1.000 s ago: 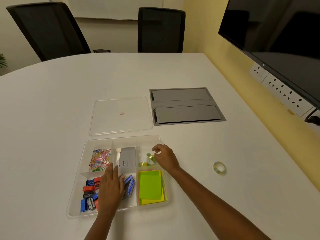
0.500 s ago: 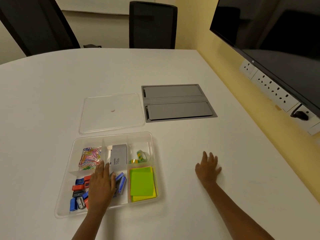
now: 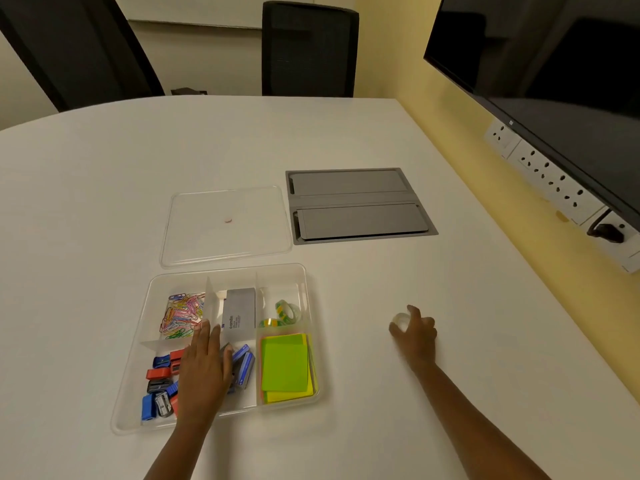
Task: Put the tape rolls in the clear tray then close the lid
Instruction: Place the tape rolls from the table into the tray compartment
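The clear tray (image 3: 313, 306) sits open on the white table, split into compartments. Two green-patterned tape rolls lie in its far right compartment: one tilted (image 3: 288, 311), one flat (image 3: 270, 322). My right hand (image 3: 415, 336) is on the table to the right of the tray, fingers curled around a small clear tape roll (image 3: 401, 321). My left hand (image 3: 204, 372) rests flat, fingers apart, on the tray's middle compartments. The clear lid (image 3: 227, 225) lies flat just beyond the tray.
The tray also holds coloured paper clips (image 3: 181, 315), a grey box (image 3: 239, 317), sharpeners (image 3: 157, 386) and green sticky notes (image 3: 285, 368). A grey cable hatch (image 3: 356, 206) is set into the table beyond. Wall sockets (image 3: 547, 174) and a monitor (image 3: 554, 71) line the right side.
My right hand left the tray's tape compartment, moved right across the table, and has now closed its fingers around the clear tape roll. My left hand stayed on the tray.
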`<state>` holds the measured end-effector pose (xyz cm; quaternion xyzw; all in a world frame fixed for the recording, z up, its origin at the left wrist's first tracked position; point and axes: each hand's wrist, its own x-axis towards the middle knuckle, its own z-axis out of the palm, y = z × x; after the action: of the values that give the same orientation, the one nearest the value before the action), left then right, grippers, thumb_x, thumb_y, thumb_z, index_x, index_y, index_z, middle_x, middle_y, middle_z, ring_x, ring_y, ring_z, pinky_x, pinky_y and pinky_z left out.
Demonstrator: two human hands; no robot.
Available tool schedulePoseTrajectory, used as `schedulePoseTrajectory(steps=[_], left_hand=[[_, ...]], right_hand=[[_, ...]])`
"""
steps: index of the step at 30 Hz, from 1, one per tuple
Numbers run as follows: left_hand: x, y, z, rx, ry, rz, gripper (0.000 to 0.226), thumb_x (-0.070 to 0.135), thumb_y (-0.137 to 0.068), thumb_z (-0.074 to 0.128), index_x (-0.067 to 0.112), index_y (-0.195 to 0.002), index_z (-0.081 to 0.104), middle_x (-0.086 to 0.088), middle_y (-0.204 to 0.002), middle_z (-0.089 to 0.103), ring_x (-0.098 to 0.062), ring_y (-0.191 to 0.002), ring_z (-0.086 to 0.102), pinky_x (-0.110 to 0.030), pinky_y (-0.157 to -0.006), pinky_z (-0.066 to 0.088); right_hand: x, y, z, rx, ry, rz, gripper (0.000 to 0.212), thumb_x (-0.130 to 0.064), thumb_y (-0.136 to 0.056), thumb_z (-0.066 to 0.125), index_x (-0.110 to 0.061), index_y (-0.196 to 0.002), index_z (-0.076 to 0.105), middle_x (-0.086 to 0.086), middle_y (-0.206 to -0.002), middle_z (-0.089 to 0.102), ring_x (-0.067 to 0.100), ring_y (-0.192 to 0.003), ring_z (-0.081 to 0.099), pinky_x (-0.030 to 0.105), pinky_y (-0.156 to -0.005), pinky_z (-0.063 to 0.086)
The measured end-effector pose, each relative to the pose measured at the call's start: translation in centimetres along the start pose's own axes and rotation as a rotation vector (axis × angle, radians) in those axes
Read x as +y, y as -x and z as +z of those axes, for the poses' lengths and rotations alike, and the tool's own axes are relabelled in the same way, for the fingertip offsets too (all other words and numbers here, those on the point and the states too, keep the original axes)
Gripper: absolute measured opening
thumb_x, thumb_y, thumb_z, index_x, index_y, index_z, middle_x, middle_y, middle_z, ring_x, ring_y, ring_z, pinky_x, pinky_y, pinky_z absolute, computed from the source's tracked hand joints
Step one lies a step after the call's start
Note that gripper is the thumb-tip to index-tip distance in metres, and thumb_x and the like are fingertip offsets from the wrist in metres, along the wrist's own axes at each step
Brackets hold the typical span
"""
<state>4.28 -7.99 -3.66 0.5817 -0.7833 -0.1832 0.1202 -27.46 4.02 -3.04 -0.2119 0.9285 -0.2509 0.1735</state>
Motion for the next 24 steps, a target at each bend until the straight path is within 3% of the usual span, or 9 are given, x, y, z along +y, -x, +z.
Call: schedulePoseTrajectory(steps=[6,12,17,24], left_hand=[[0.1,0.0,-0.1,-0.008,0.009,-0.009,0.057,0.030,-0.084,0.034,-0.001,-0.131,0.041,-0.026,-0.141,0.041,-0.041,-0.130,0.039,-0.052,-0.105,0.034],[0.1,0.1,-0.2,-0.017,0.046,-0.024,0.062,0.039,-0.086,0.025,0.002,-0.133,0.038,-0.023,-0.144,0.038,-0.038,-0.133,0.036,-0.049,-0.108,0.031],[0.2,0.3,-0.4,-0.030,0.063,-0.041,0.062,0.038,-0.085,0.026,0.003,-0.135,0.036,-0.021,-0.146,0.036,-0.036,-0.135,0.034,-0.047,-0.109,0.029],[0.2,0.2,-0.5,-0.031,0.090,-0.034,0.081,0.054,-0.077,0.006,0.006,-0.137,0.034,-0.017,-0.148,0.032,-0.032,-0.138,0.029,-0.043,-0.112,0.026]], right_hand=[[-5.9,2.6,1.5,-0.081,-0.184,-0.168,0.051,-0.019,-0.081,0.067,-0.011,-0.128,0.047,0.024,-0.121,0.048,0.039,-0.112,0.049,0.038,-0.089,0.047],[-11.9,5.8,3.3,-0.197,-0.207,-0.401,0.047,-0.024,-0.083,0.064,-0.013,-0.126,0.047,0.018,-0.122,0.051,0.034,-0.110,0.053,0.035,-0.088,0.047],[-14.6,7.3,5.1,-0.259,-0.089,-0.592,0.045,-0.026,-0.085,0.062,-0.014,-0.126,0.048,0.017,-0.123,0.052,0.032,-0.112,0.051,0.037,-0.091,0.047],[-15.7,7.4,7.2,-0.309,0.250,-0.719,0.045,-0.028,-0.089,0.054,-0.016,-0.131,0.043,0.014,-0.130,0.048,0.031,-0.119,0.046,0.040,-0.097,0.041]])
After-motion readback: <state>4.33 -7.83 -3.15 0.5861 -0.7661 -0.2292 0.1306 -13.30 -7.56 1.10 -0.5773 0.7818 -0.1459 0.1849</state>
